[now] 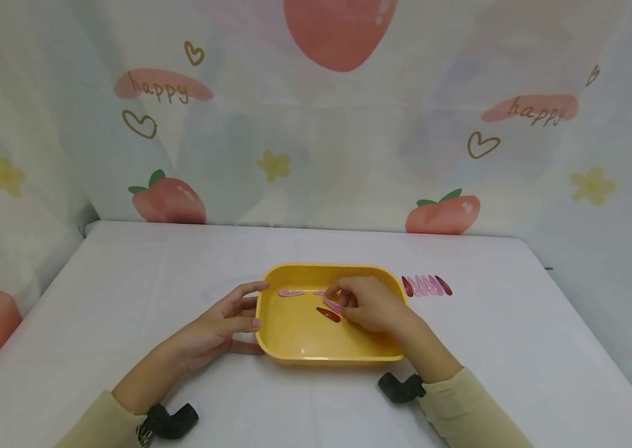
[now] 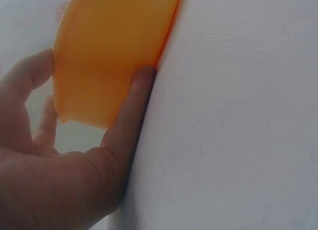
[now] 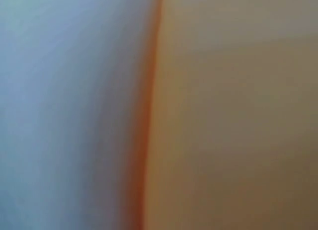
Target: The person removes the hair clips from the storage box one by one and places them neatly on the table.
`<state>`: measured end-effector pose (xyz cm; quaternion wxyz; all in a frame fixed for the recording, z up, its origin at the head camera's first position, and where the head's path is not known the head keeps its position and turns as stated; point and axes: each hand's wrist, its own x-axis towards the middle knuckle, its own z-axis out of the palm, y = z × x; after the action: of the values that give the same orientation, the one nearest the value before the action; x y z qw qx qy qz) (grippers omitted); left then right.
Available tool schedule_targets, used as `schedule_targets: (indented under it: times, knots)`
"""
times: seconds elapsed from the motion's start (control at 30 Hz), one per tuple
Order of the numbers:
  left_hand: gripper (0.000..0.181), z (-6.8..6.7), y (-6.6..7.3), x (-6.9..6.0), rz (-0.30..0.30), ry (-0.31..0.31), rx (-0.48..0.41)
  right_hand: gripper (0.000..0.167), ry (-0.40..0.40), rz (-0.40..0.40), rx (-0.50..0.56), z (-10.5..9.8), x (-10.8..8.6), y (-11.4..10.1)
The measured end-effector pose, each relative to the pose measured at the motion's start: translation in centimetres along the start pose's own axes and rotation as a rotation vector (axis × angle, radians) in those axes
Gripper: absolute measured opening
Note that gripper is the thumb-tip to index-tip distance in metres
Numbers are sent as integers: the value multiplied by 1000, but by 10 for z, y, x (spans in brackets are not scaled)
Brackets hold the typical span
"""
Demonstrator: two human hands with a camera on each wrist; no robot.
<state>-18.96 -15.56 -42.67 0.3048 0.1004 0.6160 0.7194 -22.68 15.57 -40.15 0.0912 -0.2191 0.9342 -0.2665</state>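
A yellow tray (image 1: 316, 359) sits on the white table. My left hand (image 1: 206, 330) is at its left end, with the fingers spread and their tips against the rim and side. In the left wrist view, the thumb and fingers touch the orange-looking tray wall (image 2: 97, 66). My right hand (image 1: 368, 303) reaches inside the tray with bent fingers, close over a pink snap hair clip (image 1: 332, 305); whether the fingertips pinch it is unclear. Just below lies a red hair clip (image 1: 328, 315). A second pink clip (image 1: 319, 292) is partly behind the index finger, and a third pink clip (image 1: 291, 293) lies farther left.
Right of the tray, a row of several pink and red hair clips (image 1: 426, 285) lies side by side on the table (image 1: 517, 348). A printed cloth (image 1: 349, 143) hangs behind the table. The right wrist view is blurred and shows no hand.
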Motion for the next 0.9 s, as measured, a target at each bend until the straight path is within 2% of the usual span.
schedule_targets:
  times: [0.23, 0.5, 0.7, 0.9]
  knots:
    - [67, 0, 0, 0, -2, 3, -1, 26, -3, -54, 23, -1, 0, 2]
    - [67, 1, 0, -1, 8, -6, -8, 21, 18, -40, 138, -6, -1, 0]
    - [67, 0, 0, -1, 12, -8, -7, 20, 40, -78, 145, -13, -2, 0]
    - [66, -1, 0, 0, 10, -9, -8, 27, 28, -53, 191, -26, -6, -2]
